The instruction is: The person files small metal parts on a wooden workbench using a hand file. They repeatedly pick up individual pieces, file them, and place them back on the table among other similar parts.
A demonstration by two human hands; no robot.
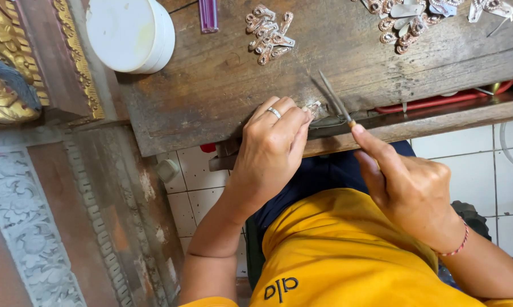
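Both hands worked at the near edge of a worn wooden bench (222, 85). At the far left of the room stood a carved, gilded panel (3, 68) above a pale relief-carved moulding (29, 227), and white floor tiles (466, 165) showed under the bench. On the bench's far left corner sat a round white container (131, 34), its lid shut so its contents were hidden. Beside it lay a purple stick (208, 14), then a small heap of silver filigree pieces (269, 34) near the far edge. The left hand (270, 150), ring on one finger, was curled closed, its fingertips pinching a small silver piece (314, 106) against the near edge. Just right of it, the right hand (407, 187) was closed around a thin metal file (334, 96), forefinger stretched along it, the tip angled over the wood beside the piece. Another heap of silver pieces (407, 23) lay at the far right corner.
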